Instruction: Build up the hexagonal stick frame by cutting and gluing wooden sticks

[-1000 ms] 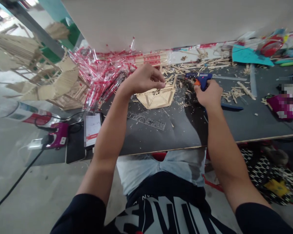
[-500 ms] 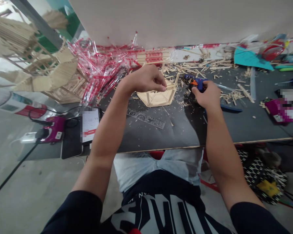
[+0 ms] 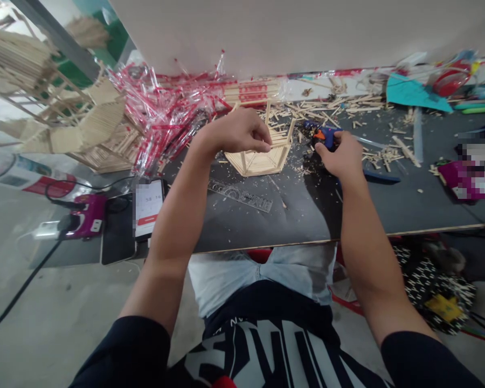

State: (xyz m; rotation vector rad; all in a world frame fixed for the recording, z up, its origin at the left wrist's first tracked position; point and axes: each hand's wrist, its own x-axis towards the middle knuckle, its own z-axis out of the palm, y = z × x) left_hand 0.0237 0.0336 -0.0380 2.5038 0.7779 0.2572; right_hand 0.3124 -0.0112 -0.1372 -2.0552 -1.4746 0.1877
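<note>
Left hand (image 3: 238, 131): fingers curled, thumb and fingertips pinching a thin stick at the top edge of the frame (image 3: 262, 156); it sits in much the same place as a second ago, only a touch lower against the wood.
Right hand (image 3: 341, 153): closed around the glue gun (image 3: 325, 136), which lies low, close to the board (image 3: 291, 210) and just right of the frame.
Change: a second ago the gun stood higher and further right, its blue body plain above the knuckles; now it has dropped and slid leftward, orange tip toward the frame, most of the body hidden by the hand.
Reading: the gun is closing on the spot where the stick is pinched, so a joint seems to be in the making; whether glue is out cannot be told.
Arm pose: both forearms stretch forward from the lap, left wrist bent down over the frame, right wrist straight and low.
Frame: a small hexagonal stick piece near the board's far middle, between the two hands.
Around: a clear ruler (image 3: 240, 195) nearer the body, loose sticks (image 3: 323, 110) scattered behind, red-and-clear wrappers (image 3: 165, 116) at left, a phone (image 3: 147, 207) by the board's left edge.
</note>
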